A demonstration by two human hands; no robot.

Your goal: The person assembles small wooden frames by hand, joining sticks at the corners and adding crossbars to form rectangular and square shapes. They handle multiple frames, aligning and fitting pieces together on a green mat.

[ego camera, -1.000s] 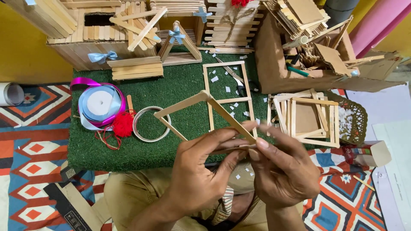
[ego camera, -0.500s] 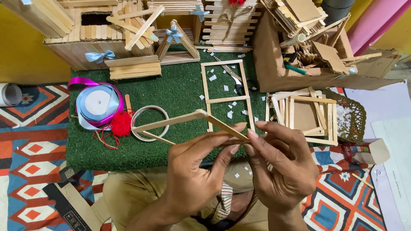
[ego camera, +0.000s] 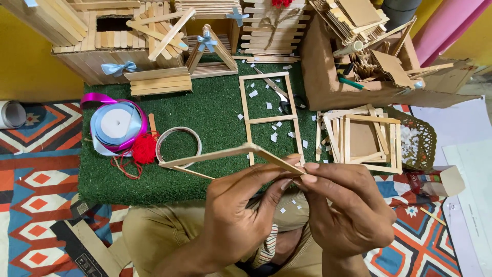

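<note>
Both hands are pinching one wooden stick frame [ego camera: 233, 156] near the middle of the scene, over the near edge of the green turf mat [ego camera: 205, 110]. Left hand [ego camera: 241, 218] is closing thumb and fingers on the frame's right corner from below; right hand [ego camera: 346, 210] is pressing its fingertips onto the same corner, so neither hand is free. Compared with a second ago, the frame is lying far flatter and pointing left: its apex was standing up over the mat and is now tipping down toward the wire ring [ego camera: 177, 143]. That is suggesting the person is turning the piece to press or check the joint at the right corner.

Counting from largest to smallest: one turf mat on the patterned rug [ego camera: 36, 184]; one stick-built house [ego camera: 97, 43] at the far left; one cardboard box of sticks and scraps [ego camera: 369, 66] at the far right; one pile of square stick frames [ego camera: 361, 138], too overlapped to count, right of centre; one two-pane ladder frame [ego camera: 266, 118] lying flat on the mat; one small A-shaped stick tent [ego camera: 210, 51]; one spool of blue and pink ribbon [ego camera: 117, 123] at the left; one ring; one red yarn ball [ego camera: 145, 149]; one pair of scissors [ego camera: 279, 97]; two blue bows in clear view; many white paper scraps.
</note>
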